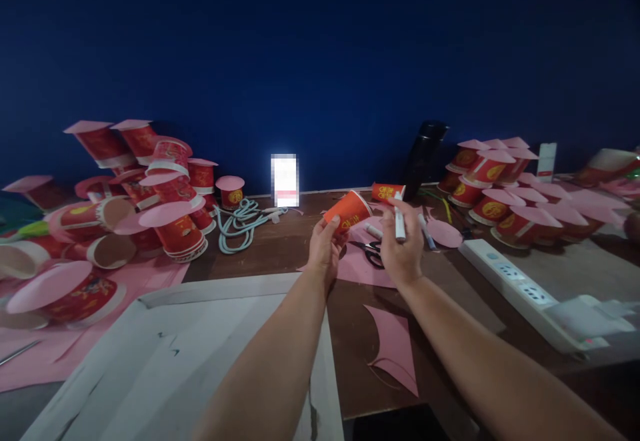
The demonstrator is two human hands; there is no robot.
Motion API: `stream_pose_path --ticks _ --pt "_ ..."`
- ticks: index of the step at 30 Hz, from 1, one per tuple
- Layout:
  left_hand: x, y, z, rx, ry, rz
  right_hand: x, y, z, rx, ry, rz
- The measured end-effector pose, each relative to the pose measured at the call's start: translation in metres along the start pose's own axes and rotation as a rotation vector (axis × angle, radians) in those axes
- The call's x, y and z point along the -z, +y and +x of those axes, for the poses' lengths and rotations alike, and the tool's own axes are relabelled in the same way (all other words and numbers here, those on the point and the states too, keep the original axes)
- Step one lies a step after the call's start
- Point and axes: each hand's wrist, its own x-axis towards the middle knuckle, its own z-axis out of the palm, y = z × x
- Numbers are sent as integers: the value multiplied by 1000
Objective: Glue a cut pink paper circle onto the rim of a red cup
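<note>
In the head view my left hand (325, 248) is closed around a red paper cup (349, 212) with gold print, tilted over the table. My right hand (404, 248) is just right of it, fingers wrapped round a white marker (399, 222) that points upward. A second red paper cup (388, 191) shows behind my right hand; I cannot tell whether they touch. Between my hands and below the cup lie black-handled scissors (374, 254) on pink paper (360, 269). A pink paper disc (445, 234) lies to the right of my right hand.
Red cups with pink paper tops stand stacked at left (173, 191) and right (493, 164). A power strip (520, 288) lies at right, a white tray (200, 354) at front left. Behind are a coiled cable (237, 231), a bright screen (285, 180) and a black bottle (425, 154).
</note>
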Motion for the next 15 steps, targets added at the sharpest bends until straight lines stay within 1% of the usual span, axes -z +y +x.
stream_pose_path --ticks 2,4,6,9,12,15 --pt "1 1 1 -17 -8 50 -1 4 4 -98 41 18" --pt "1 2 0 -39 -22 102 -2 8 5 -218 -2 87" --pt "1 4 0 -45 -36 149 -3 10 5 -289 -60 145" --pt "1 5 -2 -35 -46 211 -5 10 2 -269 -87 155" --pt "1 2 0 -35 -17 247 -5 9 1 -245 -103 132" --pt "2 -2 3 -24 48 220 -6 9 1 -321 -92 148"
